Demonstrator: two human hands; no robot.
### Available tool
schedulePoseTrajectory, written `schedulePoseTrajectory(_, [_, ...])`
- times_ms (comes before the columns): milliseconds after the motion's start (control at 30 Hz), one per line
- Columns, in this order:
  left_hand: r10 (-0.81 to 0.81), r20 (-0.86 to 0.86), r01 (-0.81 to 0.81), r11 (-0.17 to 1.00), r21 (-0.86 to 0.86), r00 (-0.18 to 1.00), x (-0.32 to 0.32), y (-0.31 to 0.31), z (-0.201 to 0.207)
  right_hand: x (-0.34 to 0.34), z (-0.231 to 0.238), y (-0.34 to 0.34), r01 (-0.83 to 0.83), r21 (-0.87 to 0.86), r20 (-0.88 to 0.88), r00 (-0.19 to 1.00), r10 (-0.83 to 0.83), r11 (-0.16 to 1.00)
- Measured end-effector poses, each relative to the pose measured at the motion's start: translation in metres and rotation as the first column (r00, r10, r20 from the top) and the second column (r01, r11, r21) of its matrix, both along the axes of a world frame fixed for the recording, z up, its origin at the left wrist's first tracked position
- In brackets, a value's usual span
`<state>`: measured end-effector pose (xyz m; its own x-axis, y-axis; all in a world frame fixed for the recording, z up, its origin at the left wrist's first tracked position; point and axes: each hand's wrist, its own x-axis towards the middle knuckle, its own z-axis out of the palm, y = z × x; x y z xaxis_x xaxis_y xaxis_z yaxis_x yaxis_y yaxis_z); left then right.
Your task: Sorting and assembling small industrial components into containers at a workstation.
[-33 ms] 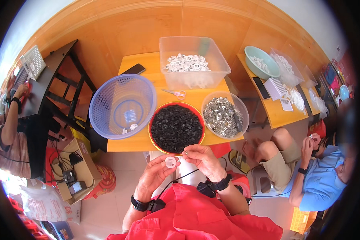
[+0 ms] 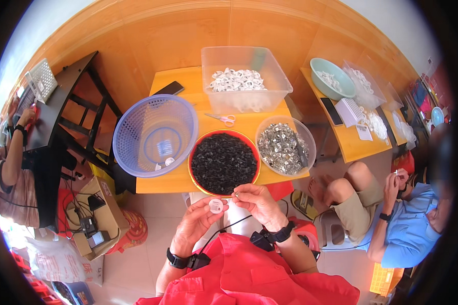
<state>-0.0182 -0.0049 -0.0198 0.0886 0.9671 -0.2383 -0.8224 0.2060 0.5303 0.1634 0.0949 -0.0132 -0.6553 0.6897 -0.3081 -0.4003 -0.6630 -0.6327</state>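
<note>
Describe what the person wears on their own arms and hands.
Both hands are bare: no gloves on the left hand or the right hand. Each wrist carries a black band holding a small black device. A thin black cable runs between the forearms. The red garment leaves the forearms uncovered.

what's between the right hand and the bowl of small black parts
Nothing visible. The right hand pinches a tiny metal piece right at the near rim of the red-rimmed bowl of black parts; the left hand holds a white disc beside it.
</note>
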Motion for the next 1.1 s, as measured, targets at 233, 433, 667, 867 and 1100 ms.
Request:
schedulePoseTrajectory(233, [-0.019,0.100,0.013,0.998,0.061,0.995,0.000,0.000,-0.006,0.002,-0.005,-0.002,-0.021,-0.027,-0.060,0.998,0.020,0.999])
schedulePoseTrajectory(433, [0.047,0.073,-0.049,0.998,0.029,0.996,0.003,0.000,-0.001,-0.003,0.009,-0.014,0.059,0.023,-0.013,0.998,-0.059,0.998])
schedulePoseTrajectory(667, [0.111,-0.028,-0.107,0.986,0.125,0.993,0.011,0.000,0.001,-0.010,0.017,-0.036,0.061,0.129,0.112,0.991,-0.076,0.990])
schedulePoseTrajectory(867, [0.171,-0.119,-0.146,0.970,0.192,0.978,0.016,-0.002,-0.002,-0.028,0.021,-0.049,0.132,0.266,0.187,0.965,-0.186,0.955])
schedulePoseTrajectory(1100, [0.256,-0.235,-0.208,0.955,0.211,0.938,0.022,0.002,0.005,-0.039,0.013,-0.056,0.191,0.440,0.296,0.892,-0.342,0.877])
